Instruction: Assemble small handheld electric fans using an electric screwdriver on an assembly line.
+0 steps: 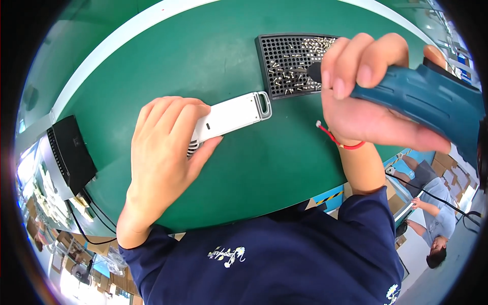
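Note:
My left hand (pixel 165 145) is closed around one end of a slim white device (pixel 231 118) lying on the green table. The far end of the device has a grey loop, and a small dark slot shows in its face. Dark slits show beneath my thumb. In my right hand (pixel 363 86) is a teal electric screwdriver (pixel 422 99), gripped with the fingers wrapped round its body. Its black nose and thin bit point left, over a black perforated tray (pixel 263 68) of small screws (pixel 290 76). Whether the bit touches a screw, I cannot tell.
A black box-shaped thing (pixel 73 152) stands at the table's left edge, with cables below it. The green table (pixel 203 61) has a pale far border. At the lower right, beyond the table, another person (pixel 437 213) is near cardboard boxes and a black cable.

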### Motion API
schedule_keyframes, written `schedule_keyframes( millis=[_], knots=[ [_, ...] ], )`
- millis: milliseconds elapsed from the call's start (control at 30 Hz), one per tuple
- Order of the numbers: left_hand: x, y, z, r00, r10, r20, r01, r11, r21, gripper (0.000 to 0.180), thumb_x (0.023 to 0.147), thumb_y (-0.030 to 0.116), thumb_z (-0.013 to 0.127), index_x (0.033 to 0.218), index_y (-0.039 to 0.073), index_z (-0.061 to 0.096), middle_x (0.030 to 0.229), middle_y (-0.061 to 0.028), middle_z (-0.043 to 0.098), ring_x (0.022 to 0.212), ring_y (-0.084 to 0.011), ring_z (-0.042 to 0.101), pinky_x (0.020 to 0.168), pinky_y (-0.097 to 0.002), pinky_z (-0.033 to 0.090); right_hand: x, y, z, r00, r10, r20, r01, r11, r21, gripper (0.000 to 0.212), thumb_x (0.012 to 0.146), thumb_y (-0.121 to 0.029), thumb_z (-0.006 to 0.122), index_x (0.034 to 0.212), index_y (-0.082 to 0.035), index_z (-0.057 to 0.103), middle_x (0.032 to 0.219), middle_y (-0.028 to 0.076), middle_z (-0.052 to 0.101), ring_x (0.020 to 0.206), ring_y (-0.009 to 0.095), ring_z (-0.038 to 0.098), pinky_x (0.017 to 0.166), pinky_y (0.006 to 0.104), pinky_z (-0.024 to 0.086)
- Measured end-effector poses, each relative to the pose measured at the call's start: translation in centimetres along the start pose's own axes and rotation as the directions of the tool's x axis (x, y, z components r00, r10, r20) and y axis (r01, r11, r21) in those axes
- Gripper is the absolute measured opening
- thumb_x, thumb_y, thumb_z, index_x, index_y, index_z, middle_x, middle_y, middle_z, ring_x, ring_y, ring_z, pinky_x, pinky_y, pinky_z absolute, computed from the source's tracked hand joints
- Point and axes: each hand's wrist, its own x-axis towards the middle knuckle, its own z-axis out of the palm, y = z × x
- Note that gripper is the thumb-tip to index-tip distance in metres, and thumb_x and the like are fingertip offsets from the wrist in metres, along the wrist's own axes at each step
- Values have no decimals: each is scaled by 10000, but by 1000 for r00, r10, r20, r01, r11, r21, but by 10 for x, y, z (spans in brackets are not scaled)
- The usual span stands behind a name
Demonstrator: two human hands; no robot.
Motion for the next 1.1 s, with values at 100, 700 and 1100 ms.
schedule_keyframes(
  millis=[100, 700, 1100],
  knots=[
    [1, 1, -5, 999, 12, -31, -12, 1000, -3, 422, 666, 134, 793, 1030, 37, 602, 1006, -86, 631, 962, -298, 588, 864, -404, 448, 8, 1, 1, 992, 64, 108, -64, 998, -2, 923, 757, -883, 339, 1408, -229, 367, 857, 83, 508, 616, 207, 504, 544, 351, 425],
    [-5, 14, -19, 973, -75, -220, -20, 916, -400, 415, 688, 28, 798, 1078, -24, 666, 884, -111, 606, 783, -204, 585, 685, -298, 480, 17, -19, 47, 981, 11, -193, 33, 975, 221, 708, 873, -675, 463, 1242, -73, 508, 768, 22, 515, 518, 104, 489, 422, 287, 382],
    [-35, 42, 45, 975, -71, -209, -105, 683, -723, 179, 686, 13, 795, 841, 32, 706, 660, -30, 523, 518, -152, 502, 435, -286, 367, -28, -33, 92, 884, 242, -400, -104, 935, 338, 468, 928, -376, 577, 1193, -29, 407, 700, 21, 503, 451, 88, 498, 388, 197, 458]
  ],
)
